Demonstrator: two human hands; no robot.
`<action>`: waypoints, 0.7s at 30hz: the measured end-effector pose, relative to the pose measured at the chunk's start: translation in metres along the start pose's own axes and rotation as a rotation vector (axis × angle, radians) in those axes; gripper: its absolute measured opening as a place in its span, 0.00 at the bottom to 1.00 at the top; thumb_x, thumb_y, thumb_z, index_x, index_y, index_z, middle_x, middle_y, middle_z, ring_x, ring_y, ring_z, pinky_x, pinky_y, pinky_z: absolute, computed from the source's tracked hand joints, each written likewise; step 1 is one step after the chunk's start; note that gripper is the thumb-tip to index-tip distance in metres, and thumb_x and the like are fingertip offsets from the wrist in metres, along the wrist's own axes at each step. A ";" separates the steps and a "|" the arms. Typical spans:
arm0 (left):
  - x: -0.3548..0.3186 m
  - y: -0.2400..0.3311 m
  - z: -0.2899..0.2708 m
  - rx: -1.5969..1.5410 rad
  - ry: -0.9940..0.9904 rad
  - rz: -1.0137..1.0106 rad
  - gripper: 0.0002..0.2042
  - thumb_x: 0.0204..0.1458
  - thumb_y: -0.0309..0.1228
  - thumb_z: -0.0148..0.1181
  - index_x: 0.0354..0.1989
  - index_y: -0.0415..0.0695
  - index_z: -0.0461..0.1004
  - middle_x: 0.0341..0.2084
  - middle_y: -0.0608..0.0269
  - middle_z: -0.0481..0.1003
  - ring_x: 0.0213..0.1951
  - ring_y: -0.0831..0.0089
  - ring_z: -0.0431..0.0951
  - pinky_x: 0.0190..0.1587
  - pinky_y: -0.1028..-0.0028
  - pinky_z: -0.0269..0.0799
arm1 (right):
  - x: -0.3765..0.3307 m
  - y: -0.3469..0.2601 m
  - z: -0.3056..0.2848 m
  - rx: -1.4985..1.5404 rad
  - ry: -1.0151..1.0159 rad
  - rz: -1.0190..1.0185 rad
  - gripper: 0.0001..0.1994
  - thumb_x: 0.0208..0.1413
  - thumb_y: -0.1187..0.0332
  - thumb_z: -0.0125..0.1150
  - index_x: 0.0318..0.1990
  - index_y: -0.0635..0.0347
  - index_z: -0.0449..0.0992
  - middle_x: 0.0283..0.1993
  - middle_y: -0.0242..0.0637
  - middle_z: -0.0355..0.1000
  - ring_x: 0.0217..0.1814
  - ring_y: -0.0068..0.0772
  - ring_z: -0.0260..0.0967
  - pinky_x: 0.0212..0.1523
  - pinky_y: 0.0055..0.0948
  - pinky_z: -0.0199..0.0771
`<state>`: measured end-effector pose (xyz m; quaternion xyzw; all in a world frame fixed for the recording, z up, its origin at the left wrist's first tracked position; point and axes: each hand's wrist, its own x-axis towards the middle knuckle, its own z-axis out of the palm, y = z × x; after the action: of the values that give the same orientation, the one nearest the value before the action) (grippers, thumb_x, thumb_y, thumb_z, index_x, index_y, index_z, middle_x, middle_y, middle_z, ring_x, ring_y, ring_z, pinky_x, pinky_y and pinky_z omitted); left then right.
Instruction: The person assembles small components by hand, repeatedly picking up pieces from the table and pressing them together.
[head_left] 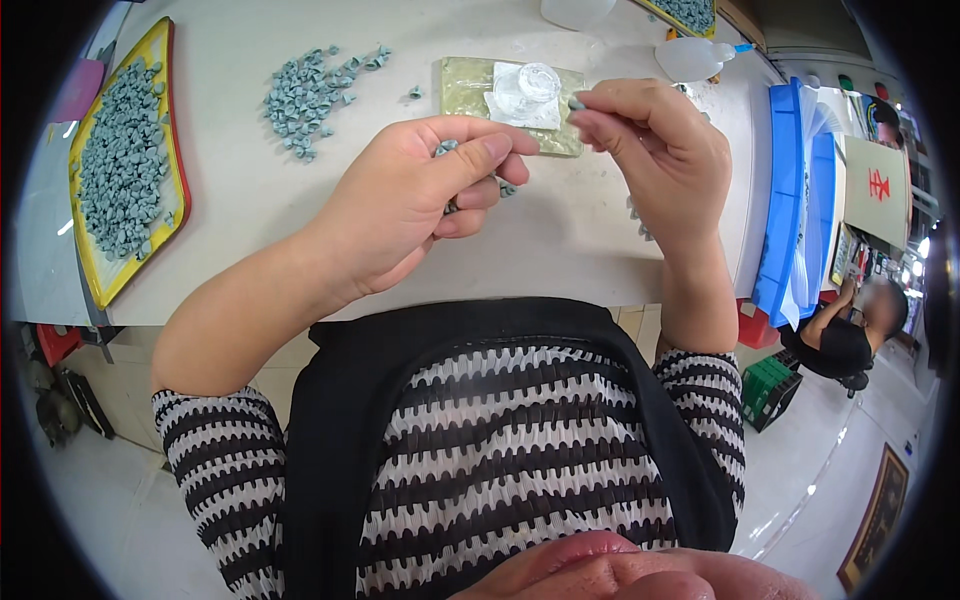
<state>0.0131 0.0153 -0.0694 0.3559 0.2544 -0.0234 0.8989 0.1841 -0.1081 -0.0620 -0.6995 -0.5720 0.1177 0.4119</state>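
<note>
Several small grey-green pieces (446, 148) sit in the curled fingers of my left hand (425, 190), which hovers above the table near its front. My right hand (665, 150) pinches one small grey-green piece (576, 103) between thumb and fingertips. Beyond and between the hands lies a greenish marbled slab (462, 88). On the slab rests a white sheet (508, 108) with a round clear dish (538, 83) on it. The right fingertips are at the slab's right edge; the left fingertips are close to its front edge.
A yellow tray with a red rim (180, 190) full of like pieces stands at the left. A loose pile of pieces (300, 105) lies left of the slab. Back right are a squeeze bottle (690, 60) and a blue bin (780, 200). Another person (850, 330) sits far right.
</note>
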 end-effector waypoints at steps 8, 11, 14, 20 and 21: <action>0.000 0.000 -0.003 -0.028 0.003 -0.037 0.11 0.58 0.32 0.48 0.42 0.36 0.67 0.30 0.62 0.69 0.22 0.86 0.57 0.21 0.85 0.54 | 0.007 0.011 0.008 -0.292 0.142 -0.259 0.08 0.40 0.83 0.64 0.30 0.68 0.75 0.33 0.38 0.74 0.30 0.26 0.73 0.29 0.19 0.74; 0.001 -0.001 -0.006 -0.045 0.002 -0.029 0.11 0.58 0.31 0.48 0.40 0.35 0.68 0.30 0.63 0.69 0.22 0.85 0.58 0.21 0.85 0.54 | 0.009 0.018 0.009 -0.411 0.104 -0.434 0.09 0.37 0.83 0.65 0.30 0.67 0.75 0.32 0.39 0.74 0.29 0.30 0.72 0.28 0.20 0.73; 0.002 -0.005 -0.009 -0.048 0.024 -0.014 0.11 0.57 0.30 0.48 0.40 0.34 0.68 0.30 0.63 0.69 0.22 0.85 0.58 0.21 0.84 0.55 | 0.009 0.020 0.010 -0.458 0.048 -0.529 0.11 0.34 0.82 0.65 0.30 0.67 0.74 0.32 0.39 0.73 0.29 0.32 0.71 0.28 0.23 0.72; -0.001 -0.006 -0.013 -0.040 0.043 0.018 0.11 0.56 0.29 0.50 0.42 0.32 0.68 0.33 0.59 0.70 0.23 0.83 0.60 0.22 0.84 0.58 | 0.008 0.014 0.014 -0.538 -0.013 -0.563 0.12 0.34 0.82 0.63 0.32 0.68 0.74 0.34 0.40 0.72 0.31 0.34 0.71 0.29 0.26 0.72; -0.002 -0.006 -0.013 -0.044 0.040 0.028 0.12 0.56 0.29 0.51 0.42 0.32 0.68 0.33 0.58 0.70 0.23 0.83 0.61 0.23 0.84 0.58 | 0.009 0.012 0.014 -0.549 -0.026 -0.565 0.12 0.34 0.82 0.63 0.32 0.69 0.74 0.34 0.40 0.71 0.31 0.34 0.70 0.29 0.26 0.72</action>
<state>0.0043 0.0193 -0.0802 0.3402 0.2678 0.0018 0.9014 0.1864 -0.0938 -0.0770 -0.5969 -0.7575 -0.1487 0.2186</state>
